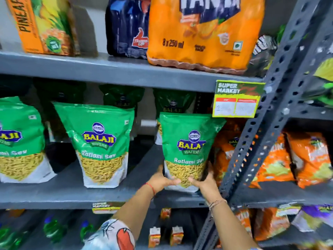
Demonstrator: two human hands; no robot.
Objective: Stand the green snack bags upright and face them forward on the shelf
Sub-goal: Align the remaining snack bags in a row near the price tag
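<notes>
Gripping the base of a green Balaji Ratlami Sev bag (pixel 187 150) from both sides, left hand (pixel 163 179) and right hand (pixel 203 182) hold it upright, label forward, at the right end of the grey middle shelf (pixel 72 195). Fingers wrapped on its lower corners. Two matching bags, centre (pixel 100 145) and far left (pixel 19 141), upright, facing front. Orange snack bags (pixel 225 150) just right of the held bag. Fanta pack (pixel 203 31) on the shelf above.
</notes>
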